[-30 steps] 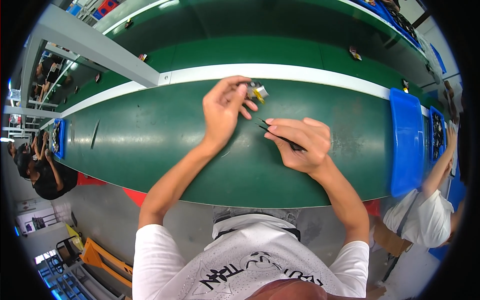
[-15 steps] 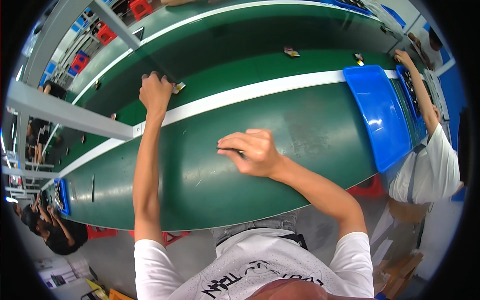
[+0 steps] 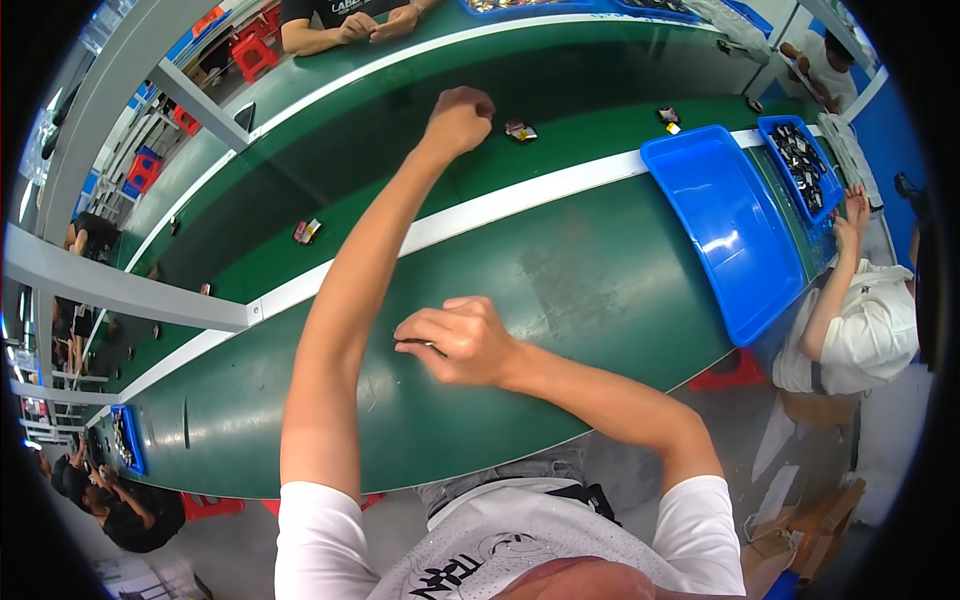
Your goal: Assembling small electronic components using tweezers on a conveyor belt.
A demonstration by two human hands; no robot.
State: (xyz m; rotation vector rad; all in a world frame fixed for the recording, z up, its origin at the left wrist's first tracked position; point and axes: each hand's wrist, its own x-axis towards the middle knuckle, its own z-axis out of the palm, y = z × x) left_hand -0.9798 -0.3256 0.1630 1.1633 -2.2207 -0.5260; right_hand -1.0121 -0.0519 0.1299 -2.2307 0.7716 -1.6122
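Observation:
My left hand (image 3: 462,118) reaches far over the green belt (image 3: 400,165), its fingers curled in and their tips out of sight. Just to its right lies a small dark packet with a yellow and red part (image 3: 520,131), apart from the hand. Another small packet, red, white and yellow (image 3: 307,231), rests on the belt left of my forearm. Above the green tabletop (image 3: 590,260), my right hand (image 3: 458,340) pinches a thin dark piece (image 3: 422,343) between thumb and fingers; most of it is covered, so its kind is unclear.
A blue tray (image 3: 735,240) stands on the right of the tabletop. Beyond it, a smaller blue tray (image 3: 800,165) holds many dark packets near a co-worker (image 3: 865,315). A white rail (image 3: 520,208) divides belt and tabletop. Grey frame bars (image 3: 120,275) rise at left. Another person's hands (image 3: 375,27) are across the belt.
My left hand has moved right along the belt, away from the red, white and yellow packet, toward the dark one. My right hand has shifted slightly left and nearer, still pinching. The view has shifted.

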